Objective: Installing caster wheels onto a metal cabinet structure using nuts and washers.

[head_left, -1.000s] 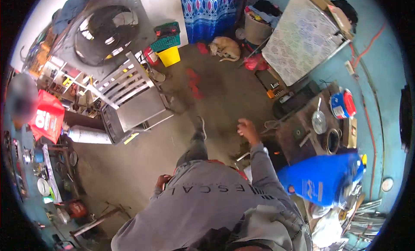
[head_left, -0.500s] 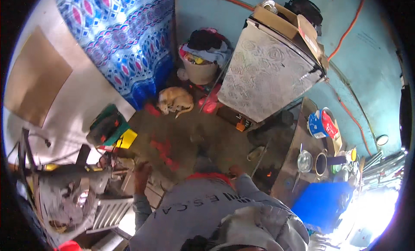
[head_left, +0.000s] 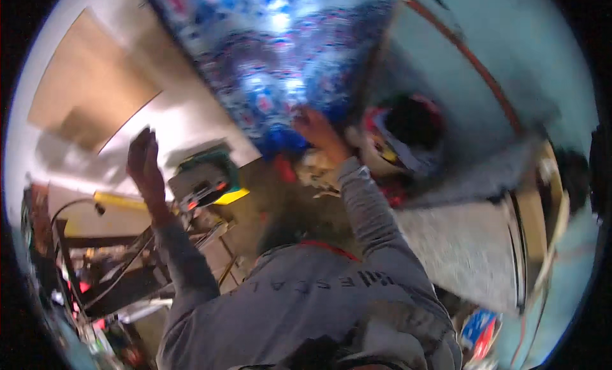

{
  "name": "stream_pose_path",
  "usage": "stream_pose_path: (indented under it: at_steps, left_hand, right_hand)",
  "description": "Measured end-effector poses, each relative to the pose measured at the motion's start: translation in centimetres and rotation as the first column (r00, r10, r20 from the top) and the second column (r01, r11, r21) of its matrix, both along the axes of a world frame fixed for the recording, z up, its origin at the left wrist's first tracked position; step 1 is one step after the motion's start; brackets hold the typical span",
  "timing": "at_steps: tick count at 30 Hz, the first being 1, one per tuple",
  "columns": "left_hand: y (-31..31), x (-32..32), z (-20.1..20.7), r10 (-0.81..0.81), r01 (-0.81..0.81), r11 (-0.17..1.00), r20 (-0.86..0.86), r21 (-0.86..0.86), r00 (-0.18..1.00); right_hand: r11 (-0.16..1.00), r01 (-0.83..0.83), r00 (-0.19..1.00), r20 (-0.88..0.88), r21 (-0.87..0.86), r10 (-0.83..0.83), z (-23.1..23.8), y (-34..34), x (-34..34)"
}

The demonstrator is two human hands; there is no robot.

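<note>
My left hand (head_left: pixel 145 163) is raised in front of the pale wall, next to a brown cardboard sheet (head_left: pixel 95 83). Its fingers stretch upward and nothing shows in them. My right hand (head_left: pixel 317 131) reaches forward over the lower part of a blue patterned curtain (head_left: pixel 274 64). Blurred as they are, its fingers look apart with nothing held; whether they touch the cloth I cannot tell. Below my right forearm a tan dog (head_left: pixel 317 172) lies on the floor, partly hidden by the arm. Between my arms stands a green container (head_left: pixel 213 159) with a yellow piece beside it.
A pale bucket (head_left: pixel 376 156) heaped with clothes stands right of the curtain. Further right is a large white patterned cabinet (head_left: pixel 465 249) with an open cardboard box (head_left: pixel 530 220) on it. A dark frame (head_left: pixel 127 277) and clutter fill the lower left.
My view has swung left, bringing the curtain and wall closer to the middle. Both hands have come up from beside my body and reach forward, the right one toward the curtain.
</note>
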State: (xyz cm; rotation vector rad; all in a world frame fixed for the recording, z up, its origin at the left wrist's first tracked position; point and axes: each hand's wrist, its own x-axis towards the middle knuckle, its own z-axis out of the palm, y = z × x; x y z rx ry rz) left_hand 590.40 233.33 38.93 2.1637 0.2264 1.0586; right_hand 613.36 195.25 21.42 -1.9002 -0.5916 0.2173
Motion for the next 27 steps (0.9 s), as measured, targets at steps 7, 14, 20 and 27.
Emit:
stream_pose_path:
  at_steps: [7, 14, 20, 27]
  left_hand:
    - [2.7, 19.6, 10.7, 0.129, -0.226, 0.952, 0.397, 0.207, 0.908]
    - [11.1, 33.6, 11.5, 0.221, -0.370, 0.846, 0.379, 0.384, 0.899]
    - [16.8, 42.0, 7.8, 0.486, -0.676, 0.538, 0.469, 0.504, 0.737]
    - [18.1, 40.3, 6.4, 0.553, -0.683, 0.471, 0.416, 0.558, 0.722]
  right_hand:
    - [0.934, -0.314, 0.917, 0.308, 0.170, 0.252, 11.5, 23.5, 19.8]
    - [0.977, -0.123, 0.761, 0.648, 0.174, -0.020, 9.0, 33.3, 34.8]
    - [0.996, 0.024, 0.654, 0.752, 0.088, -0.082, 8.9, 37.2, 42.3]
    - [0.971, 0.073, 0.806, 0.560, 0.227, -0.192, 9.7, 27.3, 58.6]
